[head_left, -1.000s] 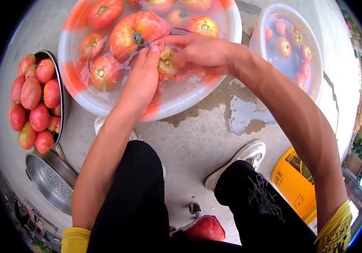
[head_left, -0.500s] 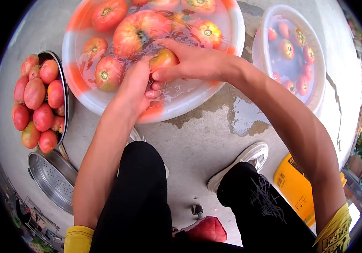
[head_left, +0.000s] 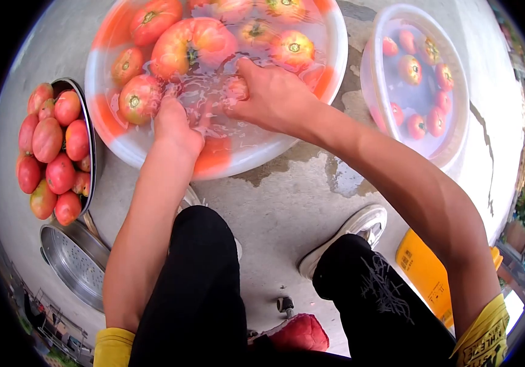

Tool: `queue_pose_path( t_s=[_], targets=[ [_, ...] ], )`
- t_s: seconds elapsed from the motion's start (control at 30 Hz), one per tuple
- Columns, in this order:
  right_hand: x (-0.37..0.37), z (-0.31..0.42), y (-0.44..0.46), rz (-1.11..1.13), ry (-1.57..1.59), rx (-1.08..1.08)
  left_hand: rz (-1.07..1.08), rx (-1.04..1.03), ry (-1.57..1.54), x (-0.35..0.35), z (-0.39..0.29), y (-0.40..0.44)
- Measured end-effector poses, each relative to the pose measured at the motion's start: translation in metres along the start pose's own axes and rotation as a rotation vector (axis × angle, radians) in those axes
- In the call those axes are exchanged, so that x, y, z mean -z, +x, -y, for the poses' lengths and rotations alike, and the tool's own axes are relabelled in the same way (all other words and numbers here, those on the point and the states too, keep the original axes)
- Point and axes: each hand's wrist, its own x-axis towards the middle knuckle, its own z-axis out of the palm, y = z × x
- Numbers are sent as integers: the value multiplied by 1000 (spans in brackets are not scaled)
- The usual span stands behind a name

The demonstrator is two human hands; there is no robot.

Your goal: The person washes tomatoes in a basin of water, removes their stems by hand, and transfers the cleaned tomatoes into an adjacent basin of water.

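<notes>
Both hands are in the water of a large orange-and-white basin [head_left: 329,79]. In my right hand [head_left: 277,101], the fingers curl round a tomato [head_left: 235,89], partly under the rippling surface. My left hand [head_left: 178,125] dips in on the left, its fingertips blurred by water, so their grip is hidden. A pink-green tomato [head_left: 139,100] floats right beside the left fingers. Just beyond the hands lies a big ribbed tomato [head_left: 196,46]. A yellow-red tomato [head_left: 292,49] floats past the right hand, among several others.
At left, a metal bowl [head_left: 93,144] is heaped with tomatoes [head_left: 48,139]. Below it lies a perforated steel pan [head_left: 79,263]. A translucent tub [head_left: 372,92] on the right holds water and several tomatoes. Near my right leg stands a yellow container [head_left: 424,275]. The concrete [head_left: 268,214] is partly wet.
My hands have moved apart. The tomato between them has gone lower into the water with the right hand, while the left hand has shifted left and down.
</notes>
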Motion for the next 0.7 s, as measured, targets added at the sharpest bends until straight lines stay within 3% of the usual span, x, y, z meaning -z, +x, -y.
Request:
queue_pose_path(
  t_s=[0.23,0.4,0.47,0.53,0.67,0.7],
  targets=[
    [-1,-4,4,-48,70,-4,197,19,-391,8,-10,30],
    [5,2,8,-29,227,-132,187,103,-356,11,-7,43],
    [17,2,8,109,437,-176,233,150,-360,17,-8,37],
    [20,-4,4,121,384,-115,476,144,-34,19,-10,8],
    [29,-3,-4,97,200,-1,359,73,68,6,-7,-17],
    [35,1,-7,96,199,2,490,140,117,10,-7,-14]
  ],
)
